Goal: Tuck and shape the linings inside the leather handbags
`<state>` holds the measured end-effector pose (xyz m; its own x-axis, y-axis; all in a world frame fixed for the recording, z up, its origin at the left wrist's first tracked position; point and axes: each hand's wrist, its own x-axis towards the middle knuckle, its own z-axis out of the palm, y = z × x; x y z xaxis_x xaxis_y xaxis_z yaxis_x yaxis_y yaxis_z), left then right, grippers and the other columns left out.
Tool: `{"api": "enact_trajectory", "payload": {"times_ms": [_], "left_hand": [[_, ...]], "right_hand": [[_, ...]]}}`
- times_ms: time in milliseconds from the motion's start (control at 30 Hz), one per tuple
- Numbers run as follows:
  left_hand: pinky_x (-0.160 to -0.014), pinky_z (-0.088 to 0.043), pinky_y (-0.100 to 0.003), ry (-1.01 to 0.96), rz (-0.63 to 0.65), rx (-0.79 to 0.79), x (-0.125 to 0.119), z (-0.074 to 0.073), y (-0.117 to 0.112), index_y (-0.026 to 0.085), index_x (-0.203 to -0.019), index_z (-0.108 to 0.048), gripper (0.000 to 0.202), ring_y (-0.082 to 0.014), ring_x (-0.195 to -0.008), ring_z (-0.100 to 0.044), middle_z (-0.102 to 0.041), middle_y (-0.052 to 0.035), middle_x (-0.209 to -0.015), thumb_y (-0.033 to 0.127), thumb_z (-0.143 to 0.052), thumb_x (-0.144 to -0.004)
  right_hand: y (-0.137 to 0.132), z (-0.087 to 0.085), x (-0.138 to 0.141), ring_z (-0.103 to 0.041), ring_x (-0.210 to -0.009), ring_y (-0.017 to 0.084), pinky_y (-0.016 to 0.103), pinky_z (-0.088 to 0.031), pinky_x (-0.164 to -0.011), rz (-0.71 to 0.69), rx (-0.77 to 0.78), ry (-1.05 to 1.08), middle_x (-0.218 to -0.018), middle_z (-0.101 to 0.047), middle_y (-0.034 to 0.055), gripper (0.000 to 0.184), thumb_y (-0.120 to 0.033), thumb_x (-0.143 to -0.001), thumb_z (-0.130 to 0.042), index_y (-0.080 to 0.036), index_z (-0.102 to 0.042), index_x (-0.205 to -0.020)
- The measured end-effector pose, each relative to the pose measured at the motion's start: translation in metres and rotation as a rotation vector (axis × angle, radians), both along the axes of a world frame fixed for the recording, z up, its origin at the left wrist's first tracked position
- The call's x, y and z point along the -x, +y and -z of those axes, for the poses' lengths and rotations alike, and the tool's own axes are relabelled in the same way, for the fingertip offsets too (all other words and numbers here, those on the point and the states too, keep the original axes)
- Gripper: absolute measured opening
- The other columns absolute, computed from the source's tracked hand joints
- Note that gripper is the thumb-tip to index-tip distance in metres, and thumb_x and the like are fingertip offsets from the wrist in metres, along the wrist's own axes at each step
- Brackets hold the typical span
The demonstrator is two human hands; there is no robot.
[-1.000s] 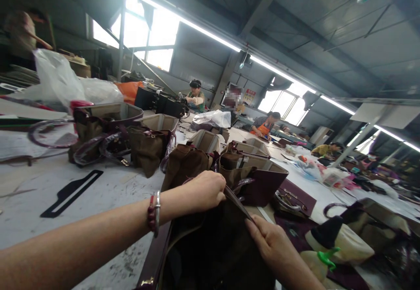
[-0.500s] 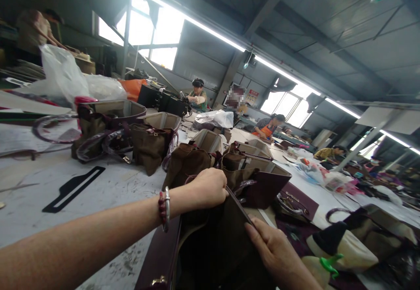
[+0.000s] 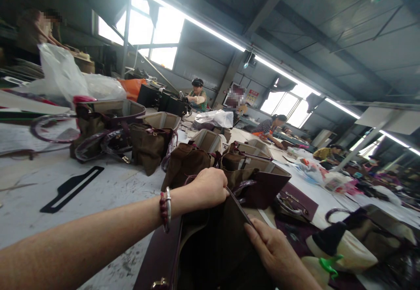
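A dark handbag with a brown cloth lining and maroon outer panels stands before me, its mouth facing up. My left hand, with bracelets at the wrist, is closed on the far end of the bag's top edge. Nearer to me, my right hand pinches the same edge, thumb on the inner side; its other fingers are mostly hidden behind the panel. A gold-coloured clasp shows on the maroon panel at the bottom of the view.
Several part-made bags line the white table beyond my hands. A black flat template lies at left. Glue bottles, one with a green tip, sit at right. Co-workers work farther back.
My hands keep almost the same hold on the bag's edge. The view has shifted very slightly. A co-worker in the background has moved an arm.
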<state>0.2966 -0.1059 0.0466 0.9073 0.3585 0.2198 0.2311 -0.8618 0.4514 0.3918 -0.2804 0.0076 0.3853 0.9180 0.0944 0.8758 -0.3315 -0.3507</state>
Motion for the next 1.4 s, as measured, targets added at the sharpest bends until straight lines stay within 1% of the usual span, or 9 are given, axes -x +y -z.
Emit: {"api": "enact_trajectory", "payload": {"times_ms": [233, 433, 700, 867, 1033, 1167, 1233, 1300, 1400], "left_hand": [[-0.056, -0.040, -0.024, -0.005, -0.025, -0.013, -0.003, 0.002, 0.000, 0.016, -0.063, -0.067, 0.019, -0.0178, -0.062, -0.057, -0.064, -0.0074, -0.064, 0.024, -0.051, -0.066], [-0.054, -0.040, -0.023, -0.032, -0.015, -0.017, -0.003, 0.006, 0.004, 0.016, -0.062, -0.066, 0.020, -0.0165, -0.059, -0.056, -0.063, -0.0068, -0.061, 0.027, -0.051, -0.066], [-0.056, -0.041, -0.024, -0.010, -0.020, -0.001, 0.000, 0.001, 0.005, 0.015, -0.065, -0.067, 0.020, -0.0172, -0.062, -0.057, -0.064, -0.0074, -0.064, 0.026, -0.050, -0.067], [-0.056, -0.042, -0.024, 0.016, -0.017, 0.025, 0.001, -0.001, 0.005, 0.014, -0.067, -0.067, 0.020, -0.0180, -0.062, -0.057, -0.064, -0.0083, -0.065, 0.025, -0.051, -0.068], [-0.064, -0.044, -0.026, 0.002, 0.054, -0.024, 0.000, 0.006, 0.008, 0.013, -0.072, -0.067, 0.021, -0.0202, -0.071, -0.058, -0.064, -0.0096, -0.072, 0.027, -0.051, -0.069], [-0.076, -0.042, -0.026, -0.036, 0.113, -0.095, 0.008, 0.008, 0.013, 0.013, -0.077, -0.066, 0.018, -0.0198, -0.082, -0.057, -0.064, -0.0094, -0.081, 0.024, -0.052, -0.070], [-0.078, -0.042, -0.027, -0.042, 0.115, -0.133, 0.014, 0.007, 0.014, 0.012, -0.075, -0.066, 0.018, -0.0204, -0.083, -0.057, -0.064, -0.0100, -0.081, 0.023, -0.052, -0.071], [-0.075, -0.043, -0.027, -0.031, 0.088, -0.138, 0.018, 0.005, 0.015, 0.012, -0.071, -0.065, 0.019, -0.0212, -0.080, -0.058, -0.065, -0.0103, -0.078, 0.023, -0.051, -0.072], [-0.065, -0.044, -0.025, -0.027, 0.027, -0.083, 0.017, 0.006, 0.016, 0.012, -0.067, -0.065, 0.022, -0.0198, -0.070, -0.059, -0.065, -0.0096, -0.071, 0.025, -0.047, -0.071]], "right_hand": [[0.006, -0.011, -0.003, -0.047, -0.056, 0.013, 0.023, -0.035, -0.052, -0.019, 0.078, 0.053, -0.061, -0.051, 0.0010, 0.036, -0.042, -0.084, -0.026, -0.018, -0.045, -0.066], [0.021, -0.017, -0.005, -0.053, -0.065, 0.017, 0.025, -0.038, -0.059, -0.014, 0.115, 0.030, -0.071, -0.058, 0.0039, 0.023, -0.037, -0.081, -0.036, -0.018, -0.049, -0.076], [0.035, -0.020, -0.007, -0.051, -0.061, 0.016, 0.025, -0.038, -0.056, -0.057, 0.133, 0.052, -0.069, -0.056, 0.0038, 0.032, -0.043, -0.082, -0.031, -0.018, -0.049, -0.072], [0.038, -0.017, -0.008, -0.043, -0.048, 0.012, 0.023, -0.034, -0.049, -0.026, 0.091, 0.010, -0.056, -0.050, 0.0001, 0.037, -0.044, -0.084, -0.026, -0.019, -0.044, -0.063], [0.036, -0.014, -0.012, -0.043, -0.049, 0.011, 0.022, -0.034, -0.048, -0.041, 0.056, 0.019, -0.057, -0.052, -0.0003, 0.036, -0.041, -0.085, -0.028, -0.018, -0.045, -0.064], [0.036, -0.015, -0.012, -0.046, -0.050, 0.012, 0.022, -0.033, -0.048, -0.049, 0.032, 0.031, -0.057, -0.053, 0.0002, 0.034, -0.040, -0.085, -0.029, -0.018, -0.045, -0.064], [0.036, -0.015, -0.011, -0.047, -0.051, 0.012, 0.022, -0.034, -0.049, -0.048, 0.026, 0.037, -0.058, -0.054, 0.0005, 0.034, -0.040, -0.084, -0.029, -0.017, -0.046, -0.065], [0.036, -0.014, -0.010, -0.049, -0.052, 0.012, 0.022, -0.035, -0.050, -0.057, 0.023, 0.040, -0.060, -0.055, 0.0007, 0.034, -0.040, -0.084, -0.029, -0.018, -0.047, -0.066], [0.037, -0.015, -0.009, -0.048, -0.052, 0.012, 0.021, -0.036, -0.050, -0.070, 0.023, 0.043, -0.060, -0.055, 0.0003, 0.035, -0.040, -0.084, -0.029, -0.018, -0.048, -0.065]]}}
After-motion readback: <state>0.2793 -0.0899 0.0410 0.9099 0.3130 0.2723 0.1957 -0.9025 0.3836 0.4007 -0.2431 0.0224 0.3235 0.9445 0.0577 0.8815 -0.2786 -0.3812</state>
